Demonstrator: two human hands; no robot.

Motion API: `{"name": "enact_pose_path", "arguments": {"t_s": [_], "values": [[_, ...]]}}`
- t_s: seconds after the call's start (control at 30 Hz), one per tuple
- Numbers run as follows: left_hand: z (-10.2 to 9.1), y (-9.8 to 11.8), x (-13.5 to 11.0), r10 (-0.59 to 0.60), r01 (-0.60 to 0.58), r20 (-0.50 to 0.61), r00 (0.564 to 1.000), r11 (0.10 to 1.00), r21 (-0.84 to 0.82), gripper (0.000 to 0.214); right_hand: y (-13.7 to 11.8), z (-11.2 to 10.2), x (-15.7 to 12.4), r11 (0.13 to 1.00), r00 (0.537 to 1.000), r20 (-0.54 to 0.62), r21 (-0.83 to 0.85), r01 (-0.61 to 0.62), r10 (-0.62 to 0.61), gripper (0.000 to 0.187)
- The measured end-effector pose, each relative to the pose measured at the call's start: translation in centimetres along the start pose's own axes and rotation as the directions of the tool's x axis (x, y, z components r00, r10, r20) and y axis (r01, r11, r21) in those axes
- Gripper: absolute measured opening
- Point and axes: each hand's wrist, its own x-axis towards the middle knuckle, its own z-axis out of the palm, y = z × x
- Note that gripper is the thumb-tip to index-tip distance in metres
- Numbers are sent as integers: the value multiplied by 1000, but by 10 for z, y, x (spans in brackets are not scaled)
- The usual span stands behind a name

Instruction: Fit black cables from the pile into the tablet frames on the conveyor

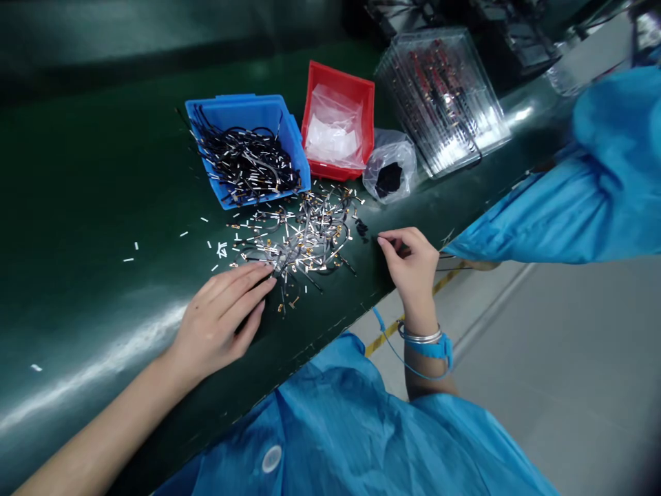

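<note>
Just in front of the blue bin [300, 148], the loose pile of short cables [311, 238] lies spread, probably so that both my hands can reach it. My left hand [217, 313], open with fingers loosely extended, touches the pile's edge, seemingly to steady it; my right hand [416, 265], right of the bin, curls thumb toward forefinger, though I cannot tell whether they pinch anything.

Cable pile [310, 238] on the table [103, 241], cable-filled bin [248, 116] behind it.
</note>
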Motion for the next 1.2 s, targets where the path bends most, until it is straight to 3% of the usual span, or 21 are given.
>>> {"name": "enact_pose_path", "arguments": {"t_s": [0.3, 0.5, 0.67, 0.87, 1.2], "values": [[0, 10, 4, 101, -106, 108, 989, 993, 50, 40, -4, 9, 0, 999, 999, -12, -23, -43, 43, 8], [19, 31, 15, 211, -230, 204, 956, 970, 75, 35, -4, 15, -2, 993, 996, -68, -107, -59, 51, 10], [41, 41, 28, 160, -200, 240, 958, 967, 154, 42, -23, 9, -14, 994, 991, -79, -15, -109, 107, 9], [50, 40, 28, 104, -155, 293, 950, 976, 156, 49, -58, 16, -45, 992, 994, 69, 80, -93, 87, 8], [51, 37, 26, 89, -121, 303, 949, 989, 88, 52, -59, 30, -42, 996, 993, 89, 30, -85, 82, 11]]}}
